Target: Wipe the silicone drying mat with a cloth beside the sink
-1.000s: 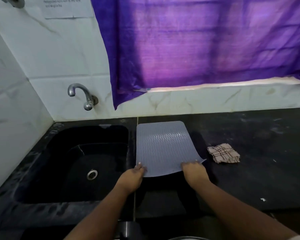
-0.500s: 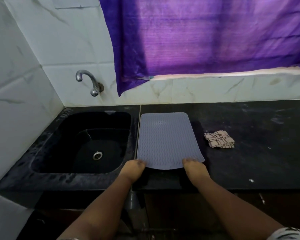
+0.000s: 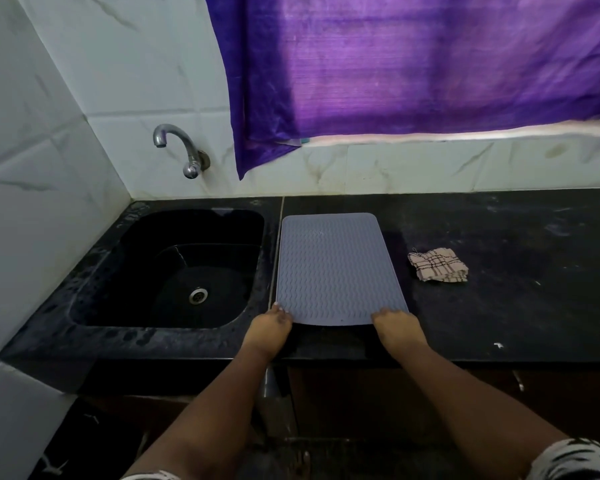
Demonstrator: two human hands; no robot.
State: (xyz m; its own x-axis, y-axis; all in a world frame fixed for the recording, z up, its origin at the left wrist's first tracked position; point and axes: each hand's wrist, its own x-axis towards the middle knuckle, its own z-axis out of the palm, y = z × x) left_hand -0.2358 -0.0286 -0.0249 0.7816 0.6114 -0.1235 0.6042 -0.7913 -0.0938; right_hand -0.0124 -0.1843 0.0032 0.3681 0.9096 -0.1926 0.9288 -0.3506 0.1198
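A grey-blue silicone drying mat (image 3: 336, 268) with a wavy ribbed surface lies flat on the black counter, just right of the sink. My left hand (image 3: 271, 329) grips its near left corner and my right hand (image 3: 397, 327) grips its near right corner, fingers curled on the edge. A folded beige checked cloth (image 3: 439, 265) rests on the counter to the right of the mat, apart from both hands.
A black sink (image 3: 174, 271) with a steel drain sits left of the mat, a chrome tap (image 3: 184, 148) on the tiled wall above it. The black counter (image 3: 516, 306) stretches right. A purple curtain (image 3: 413, 64) hangs over the back wall.
The mat's near edge, lifted and curled a second ago, has been lowered flat onto the counter. Both hands stayed on its near corners. The view has pulled back and tilted down.
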